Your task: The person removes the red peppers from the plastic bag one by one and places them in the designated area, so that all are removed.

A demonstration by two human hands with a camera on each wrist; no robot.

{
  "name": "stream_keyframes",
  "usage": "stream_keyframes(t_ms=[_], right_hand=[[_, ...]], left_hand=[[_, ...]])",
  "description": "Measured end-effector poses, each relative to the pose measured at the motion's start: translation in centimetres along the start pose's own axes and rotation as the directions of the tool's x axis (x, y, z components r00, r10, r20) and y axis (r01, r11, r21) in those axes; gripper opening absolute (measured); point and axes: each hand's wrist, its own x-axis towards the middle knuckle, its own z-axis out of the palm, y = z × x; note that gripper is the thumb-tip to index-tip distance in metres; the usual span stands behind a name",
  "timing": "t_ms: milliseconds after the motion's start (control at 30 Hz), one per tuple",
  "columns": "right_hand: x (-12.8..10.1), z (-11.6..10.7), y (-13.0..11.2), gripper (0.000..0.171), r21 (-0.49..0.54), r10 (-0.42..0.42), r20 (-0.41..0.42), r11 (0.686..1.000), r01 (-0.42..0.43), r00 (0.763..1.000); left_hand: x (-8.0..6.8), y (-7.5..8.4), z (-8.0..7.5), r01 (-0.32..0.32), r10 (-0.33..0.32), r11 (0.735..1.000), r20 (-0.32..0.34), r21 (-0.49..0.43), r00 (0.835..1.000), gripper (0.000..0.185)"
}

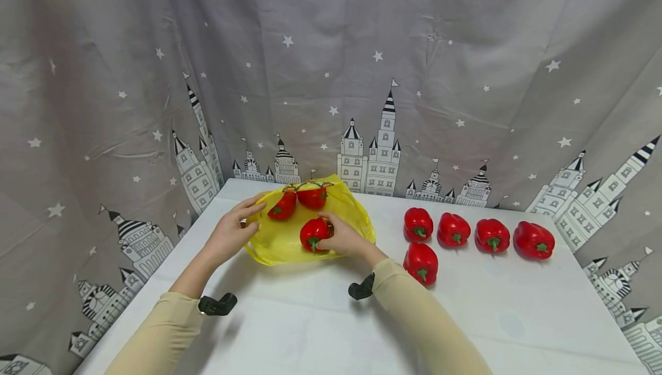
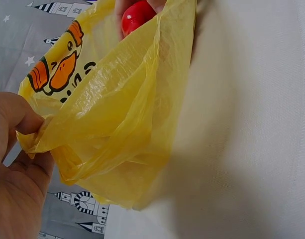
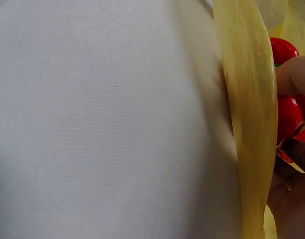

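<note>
Your left hand [image 1: 229, 232] pinches the rim of the yellow bag [image 1: 289, 240], holding its mouth open. Your right hand [image 1: 345, 239] grips a red pepper [image 1: 313, 232] inside that mouth, with two more peppers [image 1: 297, 200] just beyond your fingers.

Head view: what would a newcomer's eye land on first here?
A crinkled yellow plastic bag lies at the white table's far left; the left hand pinches its edge while the right hand grips a glossy red bell pepper in it. Five more red peppers lie loose on the right.
</note>
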Motion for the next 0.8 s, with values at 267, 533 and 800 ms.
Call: stream_keyframes(t_ms=[267, 533, 800], right_hand=[[-0.1, 0.17, 0.1, 0.08, 0.003, 0.015, -0.015, 1.0, -0.015, 1.0], [-0.2, 0.31, 0.02, 0.077, 0.022, 0.016, -0.03, 1.0, -0.016, 0.999], [-0.59, -0.09, -0.71, 0.07, 0.066, 0.019, -0.05, 0.998, -0.015, 0.999]], left_hand=[[0.11, 0.25, 0.06, 0.0, 0.0, 1.0, 0.002, 0.002, 1.0, 0.05], [0.18, 0.45, 0.04, -0.001, 0.001, 1.0, 0.001, 0.0, 1.0, 0.051], [0.6, 0.78, -0.31, -0.023, 0.023, 1.0, 0.001, -0.004, 1.0, 0.051]])
